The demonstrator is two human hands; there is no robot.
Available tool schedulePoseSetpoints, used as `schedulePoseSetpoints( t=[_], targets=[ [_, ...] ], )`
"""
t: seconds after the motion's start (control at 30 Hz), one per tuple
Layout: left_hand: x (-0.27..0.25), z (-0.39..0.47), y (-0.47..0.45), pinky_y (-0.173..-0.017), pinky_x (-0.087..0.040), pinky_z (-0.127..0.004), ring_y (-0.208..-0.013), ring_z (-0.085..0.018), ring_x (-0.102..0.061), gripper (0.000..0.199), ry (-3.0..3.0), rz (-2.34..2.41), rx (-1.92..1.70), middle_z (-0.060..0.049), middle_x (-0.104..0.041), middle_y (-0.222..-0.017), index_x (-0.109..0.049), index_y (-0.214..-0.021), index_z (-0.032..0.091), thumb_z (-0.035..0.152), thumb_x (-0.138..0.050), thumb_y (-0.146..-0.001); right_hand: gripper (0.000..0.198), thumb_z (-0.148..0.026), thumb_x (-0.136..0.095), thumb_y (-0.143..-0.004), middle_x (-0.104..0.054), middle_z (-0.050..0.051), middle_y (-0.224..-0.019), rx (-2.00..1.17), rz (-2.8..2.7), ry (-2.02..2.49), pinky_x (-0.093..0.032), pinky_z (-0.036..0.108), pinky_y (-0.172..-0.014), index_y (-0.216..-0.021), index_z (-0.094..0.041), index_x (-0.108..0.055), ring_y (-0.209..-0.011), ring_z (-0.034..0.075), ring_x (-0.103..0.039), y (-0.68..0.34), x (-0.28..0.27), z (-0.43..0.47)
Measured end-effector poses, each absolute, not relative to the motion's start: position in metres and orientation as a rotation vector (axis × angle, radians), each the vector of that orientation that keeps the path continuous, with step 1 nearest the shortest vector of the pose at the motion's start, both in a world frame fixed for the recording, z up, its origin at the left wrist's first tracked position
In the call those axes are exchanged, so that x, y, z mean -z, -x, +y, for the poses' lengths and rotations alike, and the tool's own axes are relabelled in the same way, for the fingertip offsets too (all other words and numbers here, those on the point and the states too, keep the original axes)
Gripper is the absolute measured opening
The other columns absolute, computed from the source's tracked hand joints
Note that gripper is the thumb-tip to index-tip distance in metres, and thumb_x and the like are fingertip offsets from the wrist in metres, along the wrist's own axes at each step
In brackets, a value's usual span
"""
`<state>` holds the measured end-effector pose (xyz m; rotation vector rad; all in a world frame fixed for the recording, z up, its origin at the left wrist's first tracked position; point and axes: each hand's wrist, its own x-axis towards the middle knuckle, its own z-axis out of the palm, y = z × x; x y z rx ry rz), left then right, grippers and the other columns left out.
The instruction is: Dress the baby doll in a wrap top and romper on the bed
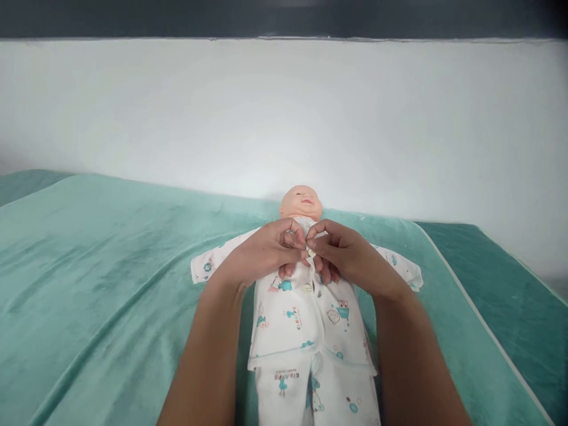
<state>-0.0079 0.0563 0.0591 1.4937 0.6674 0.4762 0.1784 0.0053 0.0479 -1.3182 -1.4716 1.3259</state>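
Note:
A baby doll (300, 202) lies on its back, dressed in a white printed jacket (290, 319) and matching trousers (284, 396). Over its chest, my left hand (277, 248) pinches the jacket's front edge between thumb and fingers. My right hand (335, 248) is closed on the opposite front edge, close to a pale button (311, 252). The fingertips of both hands nearly meet at the jacket's middle opening. Lower down, another button (307, 289) shows beside the opening. The doll's sleeves stretch out to both sides, and my hands hide much of its upper chest.
A light green cloth (133, 284) with soft folds lies beneath the doll. Darker green fabric (501, 284) extends past its right edge. Behind the doll's head rises a white wall (284, 118), with a dark band (284, 18) along the top.

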Motion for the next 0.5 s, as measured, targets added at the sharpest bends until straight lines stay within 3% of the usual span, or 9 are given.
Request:
schedulePoseSetpoints(
  t=[0.3,0.5],
  targets=[
    [-0.0636,0.0533,0.0078,-0.047,-0.039,-0.021,-0.053,-0.008,-0.050,0.015,-1.586,0.742,-0.377,0.002,-0.064,-0.073,-0.048,-0.086,0.021,0.026,-0.061,-0.080,0.017,-0.039,-0.053,-0.091,-0.058,-0.006,-0.059,-1.281,-1.443,1.358,-0.035,0.017,-0.040,-0.091,-0.022,-0.053,-0.044,0.008,-0.055,-0.1745,-0.0502,0.0034],
    [-0.0650,0.0542,0.0108,-0.049,-0.042,-0.022,-0.052,-0.009,-0.051,0.017,-1.642,0.837,-0.439,0.002,-0.059,-0.069,-0.056,-0.098,0.020,0.027,-0.055,-0.082,0.020,-0.041,-0.059,-0.088,-0.062,-0.004,-0.068,-1.195,-1.336,1.332,-0.042,0.020,-0.044,-0.090,-0.022,-0.054,-0.047,0.009,-0.057,-0.1739,-0.0505,0.0033]
  ],
)
